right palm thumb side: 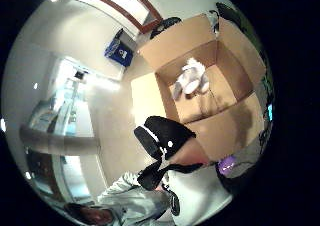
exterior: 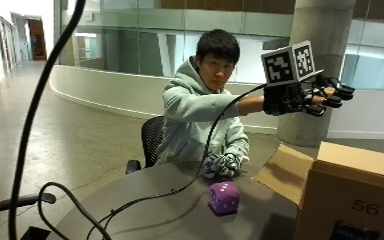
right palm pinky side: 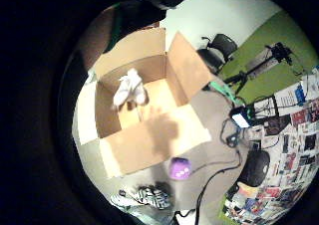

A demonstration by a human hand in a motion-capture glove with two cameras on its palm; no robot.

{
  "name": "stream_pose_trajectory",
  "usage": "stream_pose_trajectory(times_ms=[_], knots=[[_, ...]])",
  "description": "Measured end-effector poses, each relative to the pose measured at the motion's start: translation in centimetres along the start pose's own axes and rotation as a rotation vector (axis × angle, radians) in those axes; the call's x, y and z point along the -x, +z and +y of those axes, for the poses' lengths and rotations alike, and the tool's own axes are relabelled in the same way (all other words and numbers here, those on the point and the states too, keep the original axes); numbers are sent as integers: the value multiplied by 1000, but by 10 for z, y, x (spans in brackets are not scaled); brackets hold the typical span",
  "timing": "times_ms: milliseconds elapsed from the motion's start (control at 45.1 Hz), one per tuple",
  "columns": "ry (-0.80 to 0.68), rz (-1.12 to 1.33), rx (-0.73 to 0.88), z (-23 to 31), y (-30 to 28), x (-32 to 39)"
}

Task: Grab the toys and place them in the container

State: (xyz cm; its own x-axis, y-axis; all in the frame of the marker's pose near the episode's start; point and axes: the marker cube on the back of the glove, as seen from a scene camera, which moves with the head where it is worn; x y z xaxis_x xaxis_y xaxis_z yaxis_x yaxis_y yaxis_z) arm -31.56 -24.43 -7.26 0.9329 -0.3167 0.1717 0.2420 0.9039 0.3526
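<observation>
A: So, where's the gloved right hand [exterior: 303,96]?

B: Raised above the open cardboard box [exterior: 348,195], fingers relaxed and holding nothing. A white plush toy [right palm pinky side: 129,88] lies on the box floor.

A: What could go wrong?

B: Reaching back, the hand could knock the purple dice [exterior: 223,197], which might roll off the table [exterior: 145,210]. The striped toy [exterior: 220,164] sits near the person.

A: And the plush's long axis?

B: Roughly along the box floor, toward a side wall; which end is the head I can't tell.
</observation>
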Motion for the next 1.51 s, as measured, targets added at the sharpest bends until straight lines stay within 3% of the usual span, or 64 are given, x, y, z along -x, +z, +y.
stream_pose_trajectory(times_ms=[244,466,732,1154,1332,1509], knots=[[-58,-21,-114,36,-16,-13],[-111,-23,-133,117,-14,-47],[-115,-54,25,197,53,-107],[-55,69,373,214,169,-151],[-43,119,355,214,188,-151],[-23,11,369,222,189,-136]])
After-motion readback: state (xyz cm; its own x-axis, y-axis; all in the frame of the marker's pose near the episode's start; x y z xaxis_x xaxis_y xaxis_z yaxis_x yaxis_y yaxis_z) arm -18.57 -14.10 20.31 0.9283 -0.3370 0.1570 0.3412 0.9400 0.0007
